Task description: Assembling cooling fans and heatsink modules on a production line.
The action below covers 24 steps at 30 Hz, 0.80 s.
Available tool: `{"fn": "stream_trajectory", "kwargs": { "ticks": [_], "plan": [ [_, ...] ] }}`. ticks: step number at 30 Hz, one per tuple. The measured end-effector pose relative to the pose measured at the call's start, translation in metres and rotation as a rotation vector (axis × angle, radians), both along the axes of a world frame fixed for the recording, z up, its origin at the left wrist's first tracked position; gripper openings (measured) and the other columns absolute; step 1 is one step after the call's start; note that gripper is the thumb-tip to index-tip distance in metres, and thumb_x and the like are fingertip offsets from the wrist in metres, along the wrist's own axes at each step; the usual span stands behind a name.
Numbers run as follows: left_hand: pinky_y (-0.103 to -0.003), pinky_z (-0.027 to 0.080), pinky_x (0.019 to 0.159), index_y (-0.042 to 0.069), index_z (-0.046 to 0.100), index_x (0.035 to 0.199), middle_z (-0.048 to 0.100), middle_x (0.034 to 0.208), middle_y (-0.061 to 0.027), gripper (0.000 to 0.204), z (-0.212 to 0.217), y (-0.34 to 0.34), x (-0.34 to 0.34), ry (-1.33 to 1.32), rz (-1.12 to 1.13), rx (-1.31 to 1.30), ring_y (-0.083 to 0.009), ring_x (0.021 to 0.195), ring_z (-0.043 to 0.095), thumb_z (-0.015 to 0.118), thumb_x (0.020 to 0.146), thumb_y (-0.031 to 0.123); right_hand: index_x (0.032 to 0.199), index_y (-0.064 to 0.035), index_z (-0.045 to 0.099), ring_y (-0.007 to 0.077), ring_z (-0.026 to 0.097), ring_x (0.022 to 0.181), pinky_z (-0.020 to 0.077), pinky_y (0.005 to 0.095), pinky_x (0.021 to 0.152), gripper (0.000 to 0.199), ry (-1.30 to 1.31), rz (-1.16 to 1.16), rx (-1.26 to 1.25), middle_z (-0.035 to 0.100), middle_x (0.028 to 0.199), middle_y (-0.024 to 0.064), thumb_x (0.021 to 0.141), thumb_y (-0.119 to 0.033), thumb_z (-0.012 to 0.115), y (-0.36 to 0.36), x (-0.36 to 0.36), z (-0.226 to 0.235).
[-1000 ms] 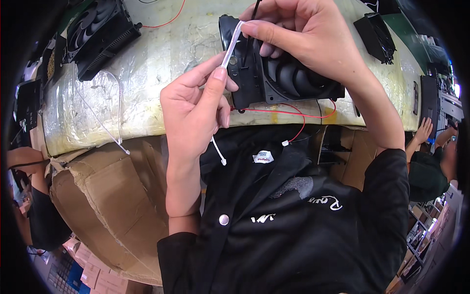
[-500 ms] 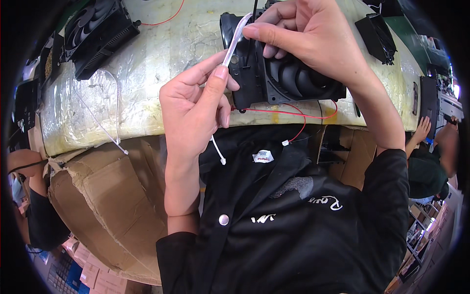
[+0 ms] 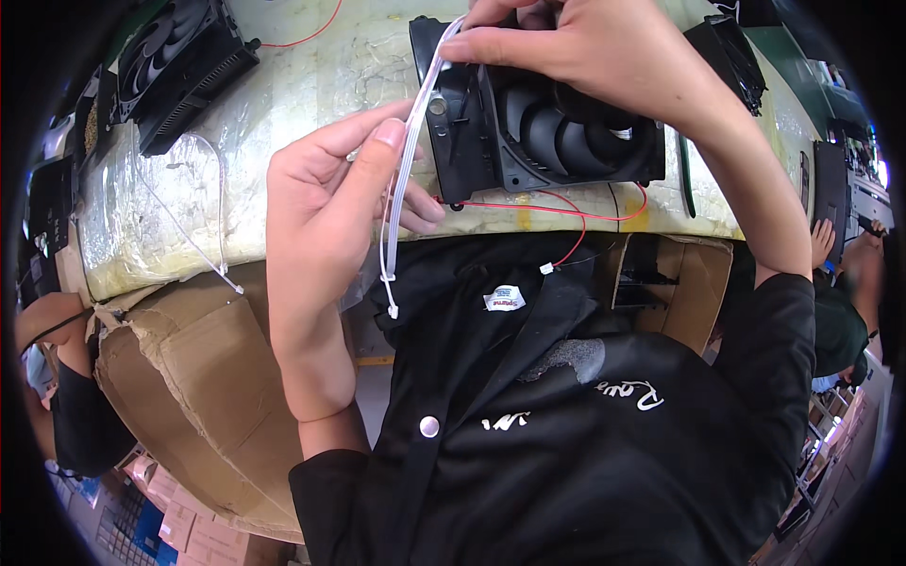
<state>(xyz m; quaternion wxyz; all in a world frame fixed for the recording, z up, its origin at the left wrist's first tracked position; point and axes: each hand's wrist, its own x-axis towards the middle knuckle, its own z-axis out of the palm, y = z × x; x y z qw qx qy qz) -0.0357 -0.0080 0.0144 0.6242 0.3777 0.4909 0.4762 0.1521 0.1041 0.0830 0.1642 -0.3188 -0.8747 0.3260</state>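
The black plastic cooling fan with curved blades (image 3: 557, 132) sits on its side at the near edge of the plastic-wrapped yellowish workbench (image 3: 311, 85), its frame facing me. My right hand (image 3: 585, 57) closes over its top edge, fingers curled down onto the frame and pinching the upper end of a white plastic cable tie (image 3: 406, 160) against it. My left hand (image 3: 330, 198) grips that same tie lower down, thumb and forefinger pressed together on the strip, and the tail hangs below my palm over my black jacket (image 3: 566, 424). A thin red wire (image 3: 557, 212) loops out from under the fan to a small white connector (image 3: 545, 269). At the far left of the bench lies a 2nd black fan (image 3: 184, 66), well apart, with loose white ties (image 3: 203, 217) between. A torn brown cardboard box (image 3: 189, 377) stands below the bench edge.
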Motion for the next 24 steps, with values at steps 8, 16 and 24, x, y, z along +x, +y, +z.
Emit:
{"fn": "stream_trajectory", "kwargs": {
  "ticks": [8,16,24],
  "plan": [
    [-0.029,0.058,0.057,-0.009,0.055,0.123,0.065,0.084,-0.0152,0.035,0.0,0.001,0.0,-0.074,-0.075,-0.089,-0.0235,0.067,0.07,0.05,0.097,0.014,0.069,0.0062,0.066,0.0156,0.054,0.062,0.0424,0.0281,0.057,0.017,0.229,-0.228,-0.033,0.054,0.063,0.0084,0.076,-0.009,0.07,-0.009,0.002,-0.02],
    [-0.028,0.058,0.057,-0.009,0.056,0.121,0.068,0.087,-0.0181,0.032,-0.001,0.008,-0.008,-0.097,-0.149,-0.124,-0.0233,0.066,0.07,0.05,0.097,0.012,0.071,0.0056,0.066,0.0255,0.059,0.063,0.0469,0.0337,0.06,0.019,0.126,-0.11,-0.082,0.063,0.079,0.017,0.077,-0.011,0.07,-0.013,0.003,-0.014],
    [-0.02,0.05,0.052,-0.011,0.059,0.115,0.064,0.082,-0.0067,0.03,-0.003,0.002,0.007,0.121,-0.087,0.084,-0.0116,0.06,0.064,0.063,0.089,0.003,0.071,0.0029,0.065,0.0331,0.064,0.068,0.0485,0.0355,0.06,0.017,0.162,-0.104,-0.031,0.066,0.1,0.0207,0.078,-0.012,0.069,-0.026,0.003,-0.014]
  ]
}}
